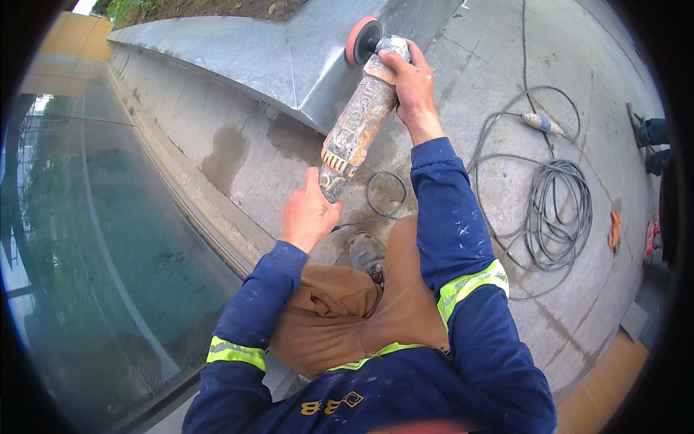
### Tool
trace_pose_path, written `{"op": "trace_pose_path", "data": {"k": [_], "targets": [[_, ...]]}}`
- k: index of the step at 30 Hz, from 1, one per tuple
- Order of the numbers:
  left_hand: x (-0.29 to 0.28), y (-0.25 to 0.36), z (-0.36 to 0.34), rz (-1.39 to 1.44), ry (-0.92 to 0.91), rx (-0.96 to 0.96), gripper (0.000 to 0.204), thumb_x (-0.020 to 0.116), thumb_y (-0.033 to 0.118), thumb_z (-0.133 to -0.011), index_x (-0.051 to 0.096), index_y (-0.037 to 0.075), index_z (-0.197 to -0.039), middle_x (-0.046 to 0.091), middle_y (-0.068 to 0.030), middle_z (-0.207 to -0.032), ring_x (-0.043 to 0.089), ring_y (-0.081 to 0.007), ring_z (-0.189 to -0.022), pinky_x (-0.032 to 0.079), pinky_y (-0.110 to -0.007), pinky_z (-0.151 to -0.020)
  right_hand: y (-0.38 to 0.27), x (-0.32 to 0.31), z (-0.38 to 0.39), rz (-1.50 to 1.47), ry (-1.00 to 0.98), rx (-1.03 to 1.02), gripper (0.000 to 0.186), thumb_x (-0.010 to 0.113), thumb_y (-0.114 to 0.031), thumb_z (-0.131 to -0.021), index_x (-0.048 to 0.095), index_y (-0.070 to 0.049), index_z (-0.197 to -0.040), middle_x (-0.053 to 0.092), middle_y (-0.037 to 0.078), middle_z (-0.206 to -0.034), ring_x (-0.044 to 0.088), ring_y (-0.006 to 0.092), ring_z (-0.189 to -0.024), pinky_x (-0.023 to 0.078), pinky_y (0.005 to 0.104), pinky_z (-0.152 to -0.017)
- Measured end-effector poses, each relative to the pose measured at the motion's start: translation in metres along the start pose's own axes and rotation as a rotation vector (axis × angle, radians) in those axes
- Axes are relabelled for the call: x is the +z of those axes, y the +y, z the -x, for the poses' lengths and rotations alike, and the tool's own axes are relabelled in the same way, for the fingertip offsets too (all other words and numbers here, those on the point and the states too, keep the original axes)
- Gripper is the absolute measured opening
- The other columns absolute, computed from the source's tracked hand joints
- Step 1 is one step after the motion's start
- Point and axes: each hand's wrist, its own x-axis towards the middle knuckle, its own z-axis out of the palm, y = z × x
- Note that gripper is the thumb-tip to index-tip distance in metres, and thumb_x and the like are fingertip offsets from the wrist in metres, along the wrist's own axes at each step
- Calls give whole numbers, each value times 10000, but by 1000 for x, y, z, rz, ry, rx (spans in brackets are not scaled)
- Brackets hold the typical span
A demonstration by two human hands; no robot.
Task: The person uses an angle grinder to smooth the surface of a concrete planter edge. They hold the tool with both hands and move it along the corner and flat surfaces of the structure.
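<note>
Both my hands hold a dusty angle polisher (358, 119), its body orange and grey under pale dust. My left hand (309, 215) is closed round the rear end of its handle. Near the head of the tool, my right hand (413, 88) is wrapped round the front of the body. A round pad (361, 40) with a red face and black backing sits on the tool's head. Its red face is turned toward the side of a grey stone ledge (318, 69); whether it touches the stone I cannot tell. Pale dust marks the ledge's corner beside it.
A black cable (557, 210) lies coiled on the paving at right, with a white and blue connector (541, 124) on it. An orange object (614, 230) lies beyond. Another person's legs (654, 137) stand at the far right. A glass pane (123, 239) runs along the left.
</note>
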Motion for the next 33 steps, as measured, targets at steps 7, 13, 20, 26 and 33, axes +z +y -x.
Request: {"op": "trace_pose_path", "data": {"k": [7, 13, 20, 26, 33], "targets": [[4, -5, -4, -113, -18, 67, 560, 710, 215, -788, 392, 66, -1224, 698, -237, -809, 679, -483, -809, 529, -568, -727, 9, -5, 1, -27, 28, 26, 723, 772, -125, -809, 461, 68, -1433, 644, 201, -1196, 688, 247, -976, 577, 370, -821], [0, 4, -6, -46, -81, 107, 615, 712, 202, -780, 402, 63, -1293, 702, -270, -868, 672, -494, -854, 528, -549, -755, -12, -17, 8, -125, 36, 24, 721, 753, -127, -853, 413, 50, -1464, 647, 207, -1180, 708, 268, -962, 603, 382, -803], [5, -4, 0, 9, -16, 70, 563, 701, 178, -780, 405, 55, -1243, 692, -282, -846, 660, -511, -849, 522, -557, -751, -1, -6, 1, 32, -38, -8, 648, 723, -140, -889, 449, -1, -1460, 651, 153, -1178, 698, 243, -989, 601, 389, -827], [5, -1, 2, -12, 0, 52, 534, 699, 183, -779, 413, 56, -1213, 686, -284, -812, 656, -521, -822, 516, -563, -734, 1, -4, 1, 37, -37, 43, 609, 712, -125, -889, 482, 8, -1436, 660, 150, -1171, 695, 231, -989, 593, 373, -822], [5, 2, -12, -69, -22, 66, 542, 706, 193, -799, 396, 55, -1222, 701, -269, -854, 673, -501, -849, 526, -563, -752, 10, -11, -10, -11, 4, 12, 581, 706, -121, -891, 496, 18, -1415, 657, 150, -1177, 694, 229, -987, 595, 374, -815]]}}
